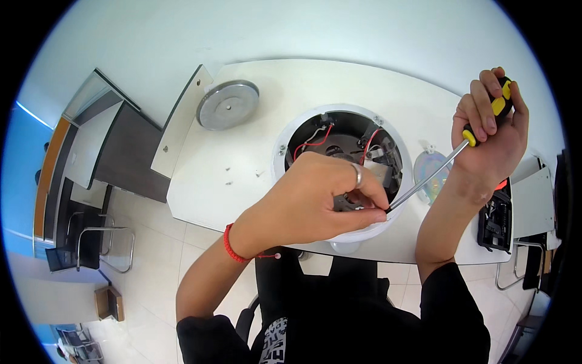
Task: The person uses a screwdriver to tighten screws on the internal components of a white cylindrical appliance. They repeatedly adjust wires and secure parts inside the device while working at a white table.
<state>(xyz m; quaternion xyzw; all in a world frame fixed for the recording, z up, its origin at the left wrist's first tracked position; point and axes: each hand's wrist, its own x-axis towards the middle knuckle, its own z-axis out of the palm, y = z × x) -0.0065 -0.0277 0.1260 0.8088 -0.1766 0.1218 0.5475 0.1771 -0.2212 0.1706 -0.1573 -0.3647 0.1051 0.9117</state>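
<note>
Two hands over open white round housing [388,130] holding red wires [320,141], left hand [315,200] pinching perhaps a small part, right hand [494,130] gripping screwdriver [451,158].

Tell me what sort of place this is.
Probably an office or meeting room used as a repair bench: a white table on a tiled floor, metal-framed chairs, and an open tool case beside the round white appliance worked on with a screwdriver.
</note>
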